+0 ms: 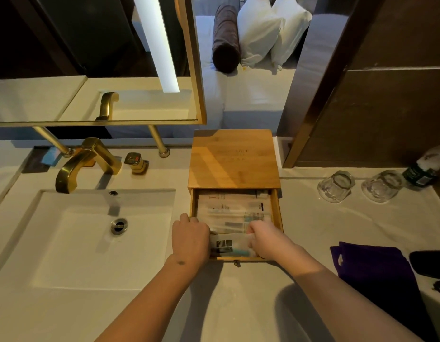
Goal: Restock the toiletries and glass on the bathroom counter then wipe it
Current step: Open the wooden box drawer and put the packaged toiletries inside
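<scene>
Two bare forearms enter from the bottom edge, uncovered from elbow to wrist, with no sleeve, watch, bracelet or glove in view. The left hand (189,236) shows no ring on the parts visible; a small dark oval mark sits on the back of its wrist, with a few fainter specks on the back of the hand. The right hand (264,236) is likewise unadorned, a couple of tiny dark specks near its wrist.
</scene>
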### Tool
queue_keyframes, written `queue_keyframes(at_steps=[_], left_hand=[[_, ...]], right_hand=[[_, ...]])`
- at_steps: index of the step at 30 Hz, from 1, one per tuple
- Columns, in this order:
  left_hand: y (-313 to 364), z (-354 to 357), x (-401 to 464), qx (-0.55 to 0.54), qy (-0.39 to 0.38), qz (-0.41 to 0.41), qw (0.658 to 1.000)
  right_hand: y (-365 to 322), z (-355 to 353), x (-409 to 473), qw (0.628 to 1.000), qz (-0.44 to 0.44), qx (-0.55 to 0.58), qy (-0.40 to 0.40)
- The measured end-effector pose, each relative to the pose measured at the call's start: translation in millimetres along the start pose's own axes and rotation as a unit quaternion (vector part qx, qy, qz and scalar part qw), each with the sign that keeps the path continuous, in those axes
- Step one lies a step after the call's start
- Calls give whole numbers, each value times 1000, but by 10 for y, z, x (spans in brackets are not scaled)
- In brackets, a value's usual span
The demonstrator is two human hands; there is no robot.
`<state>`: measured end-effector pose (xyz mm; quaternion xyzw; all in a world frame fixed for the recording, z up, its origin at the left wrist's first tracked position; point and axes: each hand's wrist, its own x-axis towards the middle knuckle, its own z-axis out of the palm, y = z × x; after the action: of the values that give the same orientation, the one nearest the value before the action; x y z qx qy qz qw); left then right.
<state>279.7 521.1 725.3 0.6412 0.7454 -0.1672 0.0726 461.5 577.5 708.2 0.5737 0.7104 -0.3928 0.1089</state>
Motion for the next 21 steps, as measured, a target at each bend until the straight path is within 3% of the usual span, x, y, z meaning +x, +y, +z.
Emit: queue_keyframes(at_steps=[3, 6, 10, 15, 21], left_hand=[[3, 33, 0, -19, 38, 8, 999], [-9, 91, -9, -68, 98, 79, 990], [29, 154, 10, -110, 35, 189, 975], [46, 280, 50, -83, -39, 163, 982], [55, 339, 12, -97, 9, 161, 982]], right_hand=[[-48, 6, -28, 989, -45, -116, 78], [-54, 43, -43, 964, -125, -164, 170], [-37, 141, -47, 960, -164, -166, 157], [-15, 201, -10, 960, -160, -186, 136], [18, 254, -28, 959, -180, -154, 154]])
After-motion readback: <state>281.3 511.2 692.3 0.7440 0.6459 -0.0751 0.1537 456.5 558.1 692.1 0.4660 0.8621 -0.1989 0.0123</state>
